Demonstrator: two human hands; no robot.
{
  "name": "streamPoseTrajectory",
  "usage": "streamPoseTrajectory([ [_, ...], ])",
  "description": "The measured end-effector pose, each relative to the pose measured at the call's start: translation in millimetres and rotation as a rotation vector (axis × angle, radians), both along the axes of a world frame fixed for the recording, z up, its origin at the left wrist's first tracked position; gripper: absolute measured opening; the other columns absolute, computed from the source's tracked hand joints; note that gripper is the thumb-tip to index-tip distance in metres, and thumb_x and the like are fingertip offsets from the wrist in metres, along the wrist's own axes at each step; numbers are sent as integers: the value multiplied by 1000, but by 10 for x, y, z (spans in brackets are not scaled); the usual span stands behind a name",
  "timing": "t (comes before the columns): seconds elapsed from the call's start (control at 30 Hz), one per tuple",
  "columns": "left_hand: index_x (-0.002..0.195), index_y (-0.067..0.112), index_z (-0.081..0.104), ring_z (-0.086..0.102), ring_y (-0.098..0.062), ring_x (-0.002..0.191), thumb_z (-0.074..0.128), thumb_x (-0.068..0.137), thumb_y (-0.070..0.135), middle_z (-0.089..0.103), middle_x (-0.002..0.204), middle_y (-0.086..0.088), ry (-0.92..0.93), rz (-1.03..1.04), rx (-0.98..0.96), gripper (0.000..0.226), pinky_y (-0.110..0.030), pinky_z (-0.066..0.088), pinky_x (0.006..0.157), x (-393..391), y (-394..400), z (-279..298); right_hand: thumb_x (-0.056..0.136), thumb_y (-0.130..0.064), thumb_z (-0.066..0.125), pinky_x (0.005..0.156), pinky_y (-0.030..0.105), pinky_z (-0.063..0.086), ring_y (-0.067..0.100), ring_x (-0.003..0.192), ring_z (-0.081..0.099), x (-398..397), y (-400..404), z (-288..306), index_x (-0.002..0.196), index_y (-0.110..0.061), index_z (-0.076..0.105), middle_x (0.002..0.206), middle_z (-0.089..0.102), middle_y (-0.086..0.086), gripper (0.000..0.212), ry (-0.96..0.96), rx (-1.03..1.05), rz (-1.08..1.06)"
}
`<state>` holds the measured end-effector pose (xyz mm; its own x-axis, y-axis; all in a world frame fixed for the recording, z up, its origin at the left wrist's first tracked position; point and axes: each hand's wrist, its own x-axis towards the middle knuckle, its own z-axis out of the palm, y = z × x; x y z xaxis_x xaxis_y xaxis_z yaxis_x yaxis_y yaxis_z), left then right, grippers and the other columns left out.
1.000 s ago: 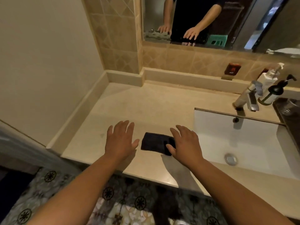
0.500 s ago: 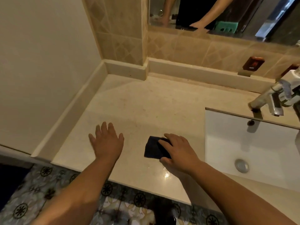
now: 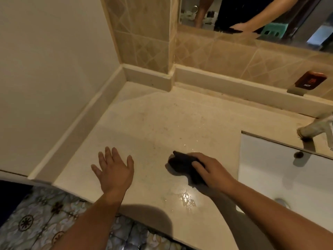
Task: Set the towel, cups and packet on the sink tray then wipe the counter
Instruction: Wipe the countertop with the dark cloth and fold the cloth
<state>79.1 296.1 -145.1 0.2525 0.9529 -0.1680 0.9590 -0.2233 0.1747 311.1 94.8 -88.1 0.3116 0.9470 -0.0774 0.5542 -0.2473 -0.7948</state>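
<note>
Dark cloth (image 3: 182, 164) lies bunched on the wet counter (image 3: 162, 127) under the pressing right hand (image 3: 211, 170), left hand (image 3: 115, 170) spread flat, unclenched; the puddle (image 3: 186, 198) near the edge could, I think, be pushed onto the floor.

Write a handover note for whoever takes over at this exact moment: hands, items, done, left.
Left hand: open, fingers spread, flat over the beige stone counter, holding nothing.
Right hand: pressing the dark folded cloth onto the counter, left of the white rectangular sink.
Towel, cups, packet and tray: not in view, so that step cannot be confirmed.
Left: a wet patch shines near the front edge; wipe it and the remaining counter.
</note>
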Motion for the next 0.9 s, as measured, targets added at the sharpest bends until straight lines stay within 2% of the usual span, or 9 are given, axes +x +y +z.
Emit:
streamPoseTrajectory([
  [0.1,155,13,17,1,-29,150,23,97,57,11,164,-8,-3,0,10,73,-58,-1,117,10,-4,4,102,-18,45,73,6,40,-11,92,56,535,399,166,122,-35,53,108,62,-13,28,-29,92,-159],
  [0.23,154,15,19,3,-29,150,23,95,57,12,164,-6,31,-1,28,73,-58,2,118,9,13,-40,101,-21,43,76,30,40,20,96,55,1294,1173,122,127,-16,51,114,61,6,28,-257,60,-314],
  [0.33,152,15,25,8,-29,149,23,93,58,18,163,-8,43,11,34,74,-58,6,117,7,39,-78,99,-19,43,80,41,44,34,100,55,1708,1641,-82,119,-12,52,116,58,17,23,-394,-68,-357],
  [0.4,147,11,37,19,-33,146,31,91,55,29,159,-12,13,9,77,72,-61,13,114,15,21,-90,98,-20,44,81,47,46,35,98,54,1818,1833,-235,115,-12,51,115,57,17,21,-486,-176,-314],
  [0.5,137,5,50,37,-39,138,42,87,47,46,147,-20,31,-34,186,65,-63,26,106,21,-7,-125,96,-19,47,91,50,42,39,116,49,1882,1971,-473,135,-9,45,137,48,17,40,-647,-149,-119],
  [0.57,134,4,52,40,-40,135,43,86,45,48,144,-22,58,-41,210,64,-63,29,103,24,19,-128,97,-21,44,99,52,35,37,130,39,1939,2006,-545,144,-9,37,151,36,16,48,-711,-159,-40],
  [0.63,134,3,52,42,-41,134,42,87,44,48,144,-24,79,-44,207,63,-62,31,102,25,28,-130,98,-21,43,101,52,33,36,133,35,1952,1998,-564,144,-8,36,154,32,16,48,-741,-180,11],
  [0.73,140,2,46,36,-40,139,39,90,44,42,149,-23,94,-50,185,66,-63,27,106,38,11,-123,96,-18,47,98,48,35,38,130,40,1750,1896,-525,140,-4,41,150,37,21,47,-755,-121,92],
  [0.9,155,10,6,-6,-29,150,14,96,51,-1,165,-9,69,-52,30,73,-58,0,118,-15,62,-138,94,-14,56,110,52,31,38,135,40,776,1246,-482,140,-2,46,149,40,21,48,-673,-34,254],
])
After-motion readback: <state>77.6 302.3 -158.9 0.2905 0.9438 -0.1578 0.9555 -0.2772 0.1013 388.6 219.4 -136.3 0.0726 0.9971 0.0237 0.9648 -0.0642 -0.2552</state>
